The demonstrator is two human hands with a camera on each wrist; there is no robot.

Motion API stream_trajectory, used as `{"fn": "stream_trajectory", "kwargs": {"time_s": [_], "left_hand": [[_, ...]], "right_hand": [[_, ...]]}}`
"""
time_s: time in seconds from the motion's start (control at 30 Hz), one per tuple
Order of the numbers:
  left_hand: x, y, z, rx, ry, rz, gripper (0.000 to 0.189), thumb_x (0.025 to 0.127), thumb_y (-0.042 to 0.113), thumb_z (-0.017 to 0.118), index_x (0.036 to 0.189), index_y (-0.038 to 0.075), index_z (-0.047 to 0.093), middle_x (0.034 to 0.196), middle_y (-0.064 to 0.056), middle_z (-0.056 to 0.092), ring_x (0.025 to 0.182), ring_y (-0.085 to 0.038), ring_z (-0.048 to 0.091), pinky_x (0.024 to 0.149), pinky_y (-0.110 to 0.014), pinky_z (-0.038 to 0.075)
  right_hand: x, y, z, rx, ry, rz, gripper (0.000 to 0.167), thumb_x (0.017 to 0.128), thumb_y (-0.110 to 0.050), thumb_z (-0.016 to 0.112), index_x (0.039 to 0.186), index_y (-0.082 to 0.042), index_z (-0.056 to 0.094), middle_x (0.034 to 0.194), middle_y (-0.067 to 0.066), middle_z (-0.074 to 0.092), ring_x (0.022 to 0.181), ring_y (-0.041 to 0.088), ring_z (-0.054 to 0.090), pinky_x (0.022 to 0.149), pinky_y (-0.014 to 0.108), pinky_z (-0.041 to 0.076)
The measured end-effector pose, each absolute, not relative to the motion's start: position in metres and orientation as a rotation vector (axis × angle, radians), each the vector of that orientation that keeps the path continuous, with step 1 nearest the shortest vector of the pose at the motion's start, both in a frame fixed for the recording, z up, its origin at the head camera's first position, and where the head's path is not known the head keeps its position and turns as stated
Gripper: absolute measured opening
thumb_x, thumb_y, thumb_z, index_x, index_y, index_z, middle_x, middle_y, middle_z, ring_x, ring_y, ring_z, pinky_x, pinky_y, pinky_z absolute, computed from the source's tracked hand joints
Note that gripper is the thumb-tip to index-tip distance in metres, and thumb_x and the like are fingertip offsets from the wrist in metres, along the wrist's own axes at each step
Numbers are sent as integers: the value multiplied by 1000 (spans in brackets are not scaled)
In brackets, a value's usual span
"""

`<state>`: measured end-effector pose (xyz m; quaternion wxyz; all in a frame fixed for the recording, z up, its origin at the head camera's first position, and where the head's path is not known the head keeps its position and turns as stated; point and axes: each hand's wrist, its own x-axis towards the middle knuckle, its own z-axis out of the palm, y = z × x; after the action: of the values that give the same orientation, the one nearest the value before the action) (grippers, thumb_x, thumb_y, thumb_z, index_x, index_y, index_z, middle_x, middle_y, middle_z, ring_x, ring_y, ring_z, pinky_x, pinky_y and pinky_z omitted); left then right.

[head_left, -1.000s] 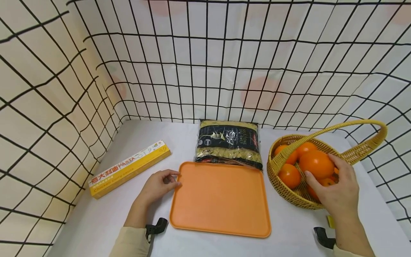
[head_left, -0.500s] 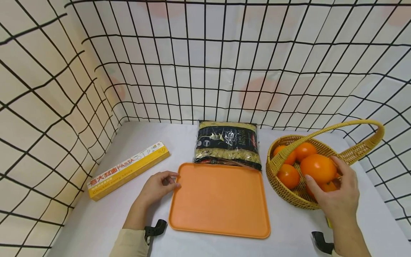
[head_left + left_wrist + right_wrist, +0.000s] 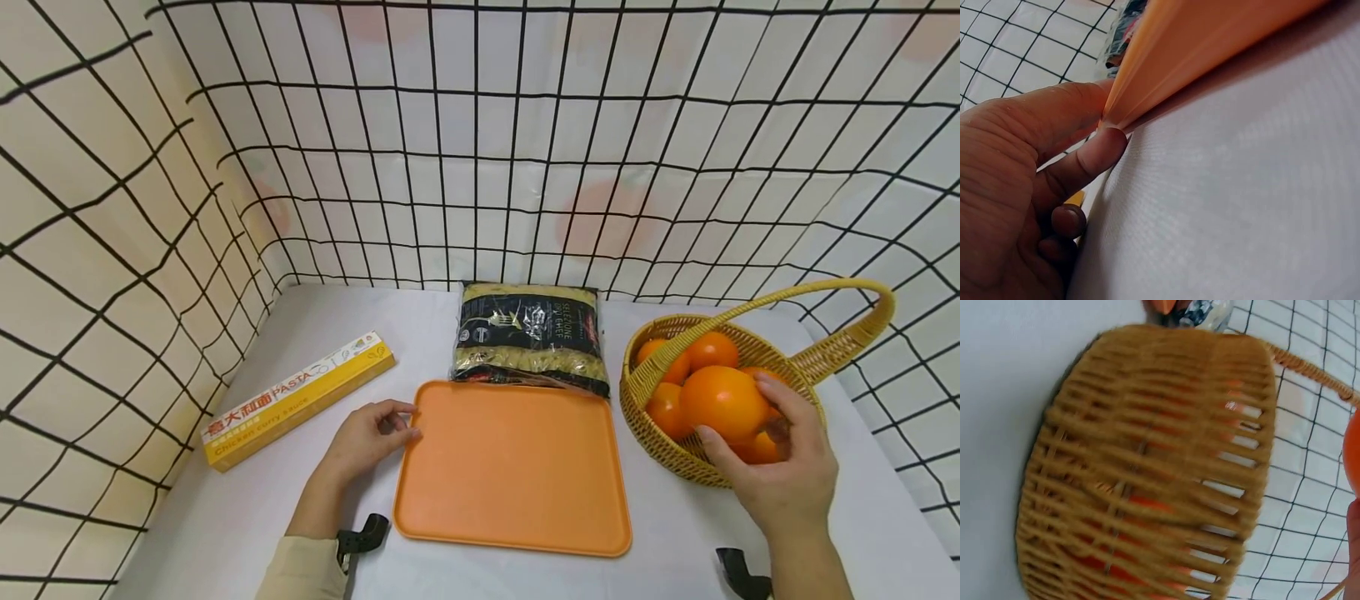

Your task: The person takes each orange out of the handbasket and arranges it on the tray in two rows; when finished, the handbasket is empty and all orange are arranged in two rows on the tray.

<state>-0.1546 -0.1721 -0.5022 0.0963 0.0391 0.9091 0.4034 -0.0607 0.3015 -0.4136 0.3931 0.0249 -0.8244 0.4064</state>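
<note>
Surface [image 3: 675, 533], white and cloth-covered, spreads beneath your left fingers [image 3: 393, 407] and right fingers [image 3: 783, 398]. Just below and ahead of your right fingers sits a yellow-brown woven wicker basket [image 3: 663, 448]; its tall arched handle [image 3: 832, 354] rises on their far side, so bring your load out on the near side of that arch. Well left of those fingers lies a flat orange rectangular tray [image 3: 510, 467]; your left fingers lightly pinch its left rim, which should steady it against a nudge. The large, round, glossy orange fruit [image 3: 720, 404] is gripped by your right fingers above the basket's rim, thumb on the near left side, fingers spread about as wide as the fruit. Its skin looks smooth and may slip, so squeeze evenly and gently. Other round orange fruits [image 3: 712, 350] lie below and beyond those fingers; lift straight up before travelling sideways, so none gets knocked.
</note>
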Motion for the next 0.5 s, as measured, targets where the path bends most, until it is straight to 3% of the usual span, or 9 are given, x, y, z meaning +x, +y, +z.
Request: {"fn": "stream_trajectory", "kwargs": {"time_s": [0.1,0.2,0.3,0.5], "left_hand": [[-154,-172,-502,132,2700,1190,32,85,31,83,115,24,74,84,8,65,82,-14,54,76,-31,42],[-153,-173,-501,145,2706,1188,32,85,31,83,115,23,74,84,8,65,82,-14,55,76,-31,42],[-153,-173,-500,147,2706,1188,32,85,30,83,116,23,74,85,8,65,82,-14,55,77,-31,42],[-153,-172,-499,144,2699,1189,33,85,30,83,116,22,74,85,7,65,83,-15,54,77,-32,42]], "right_hand": [[-61,294,-414,210,-2020,1015,76,75,-36,90,127,10,60,139,-9,61,127,-1,55,100,4,40],[-63,281,-410,359,-1925,968,86,78,-59,82,119,14,63,131,5,68,130,4,57,107,12,41],[-65,266,-405,465,-1863,936,83,80,-60,80,114,15,65,123,19,69,128,6,59,110,17,42],[-72,247,-407,603,-1954,977,81,84,-56,77,120,15,62,124,25,65,129,6,57,106,13,43]]}}
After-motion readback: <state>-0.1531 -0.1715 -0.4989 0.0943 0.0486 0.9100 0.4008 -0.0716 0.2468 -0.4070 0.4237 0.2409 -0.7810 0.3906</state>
